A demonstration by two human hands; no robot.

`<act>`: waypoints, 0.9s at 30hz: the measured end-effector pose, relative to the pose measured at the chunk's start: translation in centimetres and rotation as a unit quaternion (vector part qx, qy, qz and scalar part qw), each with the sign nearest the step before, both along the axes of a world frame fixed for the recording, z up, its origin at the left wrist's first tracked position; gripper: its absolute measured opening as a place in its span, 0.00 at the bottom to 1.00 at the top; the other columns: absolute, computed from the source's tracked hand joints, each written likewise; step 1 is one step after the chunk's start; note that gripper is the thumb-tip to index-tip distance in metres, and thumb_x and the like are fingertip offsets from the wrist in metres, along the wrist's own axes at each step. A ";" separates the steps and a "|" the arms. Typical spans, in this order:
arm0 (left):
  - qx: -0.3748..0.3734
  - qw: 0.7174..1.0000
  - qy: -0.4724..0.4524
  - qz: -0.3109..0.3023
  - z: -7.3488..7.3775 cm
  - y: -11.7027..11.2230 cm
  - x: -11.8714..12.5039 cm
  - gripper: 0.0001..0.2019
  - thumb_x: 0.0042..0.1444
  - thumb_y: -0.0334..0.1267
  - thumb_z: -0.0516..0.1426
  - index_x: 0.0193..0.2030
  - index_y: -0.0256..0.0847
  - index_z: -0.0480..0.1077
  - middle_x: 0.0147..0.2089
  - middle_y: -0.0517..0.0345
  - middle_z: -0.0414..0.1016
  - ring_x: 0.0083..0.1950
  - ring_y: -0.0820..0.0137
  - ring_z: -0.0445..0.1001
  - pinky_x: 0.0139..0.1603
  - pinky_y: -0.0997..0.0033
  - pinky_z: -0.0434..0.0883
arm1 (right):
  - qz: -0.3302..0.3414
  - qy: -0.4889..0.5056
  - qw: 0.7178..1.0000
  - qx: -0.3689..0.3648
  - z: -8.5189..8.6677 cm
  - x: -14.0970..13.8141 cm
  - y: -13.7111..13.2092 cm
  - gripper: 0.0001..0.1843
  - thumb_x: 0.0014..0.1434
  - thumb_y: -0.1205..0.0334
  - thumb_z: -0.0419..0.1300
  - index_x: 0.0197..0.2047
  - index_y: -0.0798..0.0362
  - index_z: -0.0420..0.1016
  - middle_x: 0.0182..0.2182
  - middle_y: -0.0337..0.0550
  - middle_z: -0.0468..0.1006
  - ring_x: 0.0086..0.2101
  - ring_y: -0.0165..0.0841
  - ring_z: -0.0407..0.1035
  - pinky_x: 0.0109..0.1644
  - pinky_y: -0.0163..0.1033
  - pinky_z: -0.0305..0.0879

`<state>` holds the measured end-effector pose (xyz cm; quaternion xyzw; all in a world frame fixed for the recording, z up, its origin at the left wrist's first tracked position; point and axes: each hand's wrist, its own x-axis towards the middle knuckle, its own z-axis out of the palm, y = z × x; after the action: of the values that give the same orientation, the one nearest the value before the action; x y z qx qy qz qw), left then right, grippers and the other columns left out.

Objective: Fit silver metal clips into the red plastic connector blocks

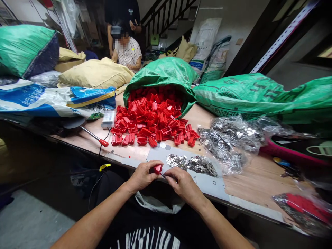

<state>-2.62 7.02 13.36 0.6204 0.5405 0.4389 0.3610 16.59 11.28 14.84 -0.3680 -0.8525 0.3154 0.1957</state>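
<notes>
Between the thumb and fingers of my left hand (144, 175) is a small red plastic box-shaped part (157, 169), held at the table's front edge. My right hand (183, 183) is pinched on a thin, dark metal-looking piece (163, 175) that meets the right side of the red part; its exact kind is too small to make out. Just beyond my hands lie two small heaps of flat metal pieces, a bright one (177, 161) and a darker one (202, 166). A large pile of the same red parts (153, 119) spills towards me from a green woven sack (166, 71).
Clear bags of metal pieces (225, 145) lie to the right, with another bag holding red and metal pieces (303, 207) nearer. A red-tipped lever (103, 142) juts out at left. Sacks (95, 74) line the table's back; a seated person (128, 52) and a standing person are behind.
</notes>
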 end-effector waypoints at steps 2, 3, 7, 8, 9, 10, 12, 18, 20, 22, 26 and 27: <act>0.000 1.000 -0.001 -0.002 0.0 0.1 0.0 0.18 0.46 0.31 0.62 0.46 0.44 0.75 0.40 0.58 0.80 0.40 0.66 0.76 0.46 0.69 0.70 | -0.001 -0.004 1.000 0.003 -0.2 0.0 0.0 0.10 0.58 0.68 0.55 0.38 0.49 0.76 0.34 0.42 0.77 0.37 0.34 0.71 0.43 0.39 0.65; 0.001 1.000 -0.002 -0.005 0.0 0.1 0.0 0.17 0.46 0.31 0.62 0.45 0.44 0.75 0.39 0.58 0.80 0.40 0.66 0.76 0.45 0.69 0.70 | -0.001 -0.006 1.000 0.003 -0.2 0.0 0.0 0.09 0.59 0.68 0.55 0.38 0.49 0.76 0.34 0.42 0.77 0.37 0.34 0.71 0.43 0.39 0.65; 0.002 1.000 0.003 -0.018 -0.2 0.2 -0.2 0.16 0.46 0.32 0.62 0.44 0.44 0.75 0.37 0.59 0.80 0.38 0.67 0.76 0.42 0.71 0.69 | -0.004 -0.023 1.000 0.003 0.0 -0.2 0.0 0.09 0.58 0.68 0.54 0.37 0.49 0.76 0.34 0.42 0.77 0.37 0.35 0.71 0.43 0.38 0.65; 0.002 1.000 0.006 -0.022 -0.2 0.2 -0.2 0.15 0.46 0.32 0.62 0.44 0.43 0.75 0.37 0.59 0.80 0.37 0.67 0.75 0.42 0.71 0.69 | -0.006 -0.031 0.999 0.002 0.1 -0.2 0.0 0.09 0.58 0.68 0.54 0.36 0.49 0.75 0.34 0.42 0.77 0.37 0.35 0.71 0.42 0.38 0.65; 0.000 1.000 0.009 -0.026 -0.2 0.3 -0.3 0.15 0.46 0.32 0.62 0.43 0.43 0.75 0.36 0.59 0.79 0.37 0.67 0.75 0.41 0.71 0.69 | -0.010 -0.040 0.999 0.000 0.2 -0.4 0.0 0.09 0.58 0.69 0.54 0.35 0.49 0.75 0.33 0.42 0.76 0.36 0.35 0.71 0.41 0.38 0.64; -0.001 1.000 0.011 -0.029 -0.2 0.3 -0.3 0.14 0.46 0.32 0.62 0.43 0.43 0.75 0.36 0.59 0.79 0.36 0.67 0.75 0.41 0.72 0.68 | -0.016 -0.048 0.999 -0.001 0.3 -0.5 -0.1 0.09 0.58 0.69 0.54 0.35 0.50 0.75 0.33 0.42 0.76 0.36 0.35 0.70 0.41 0.38 0.64; -0.004 0.999 0.012 -0.029 -0.1 0.3 -0.2 0.13 0.46 0.32 0.62 0.42 0.42 0.75 0.35 0.60 0.78 0.35 0.68 0.74 0.40 0.73 0.68 | -0.027 -0.064 0.998 -0.001 0.5 -0.9 -0.4 0.09 0.57 0.70 0.54 0.33 0.50 0.74 0.32 0.42 0.76 0.35 0.35 0.70 0.40 0.38 0.63; -0.010 1.000 -0.009 -0.027 -0.2 0.2 0.0 0.11 0.47 0.32 0.63 0.39 0.42 0.75 0.32 0.63 0.75 0.34 0.70 0.71 0.38 0.74 0.65 | -0.065 -0.083 0.994 0.011 0.3 -2.1 -1.3 0.09 0.58 0.70 0.52 0.32 0.51 0.71 0.32 0.43 0.74 0.35 0.35 0.69 0.40 0.38 0.62; -0.009 1.000 -0.015 -0.024 -0.2 0.1 0.1 0.11 0.47 0.31 0.62 0.40 0.42 0.74 0.32 0.62 0.75 0.34 0.70 0.71 0.39 0.74 0.65 | -0.058 -0.073 0.996 0.009 0.2 -2.0 -1.4 0.08 0.59 0.70 0.52 0.34 0.51 0.70 0.33 0.43 0.74 0.36 0.35 0.68 0.40 0.39 0.62; -0.005 1.000 -0.014 -0.016 -0.2 -0.1 0.2 0.11 0.47 0.32 0.62 0.39 0.42 0.74 0.32 0.62 0.74 0.35 0.70 0.70 0.39 0.73 0.65 | -0.044 -0.052 0.998 0.005 0.2 -1.6 -1.4 0.07 0.60 0.69 0.52 0.36 0.51 0.70 0.35 0.43 0.73 0.37 0.35 0.68 0.42 0.39 0.62; -0.014 0.992 -0.120 0.046 0.5 -1.1 0.8 0.14 0.46 0.34 0.64 0.42 0.42 0.71 0.36 0.61 0.74 0.35 0.71 0.71 0.40 0.73 0.66 | -0.016 0.050 0.998 -0.022 0.4 -0.3 -1.6 0.09 0.65 0.64 0.48 0.44 0.50 0.67 0.38 0.43 0.73 0.36 0.32 0.68 0.43 0.38 0.63; -0.029 0.979 -0.193 0.064 0.8 -1.5 1.0 0.15 0.47 0.34 0.64 0.43 0.43 0.70 0.37 0.61 0.74 0.36 0.71 0.72 0.41 0.73 0.67 | -0.012 0.071 0.997 -0.039 0.5 0.0 -1.8 0.09 0.66 0.63 0.46 0.45 0.50 0.66 0.37 0.42 0.72 0.32 0.31 0.68 0.40 0.37 0.64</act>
<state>-1.64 5.53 14.16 0.4775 0.5114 0.5568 0.4476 16.62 9.48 15.30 -0.3620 -0.8193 0.3714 0.2444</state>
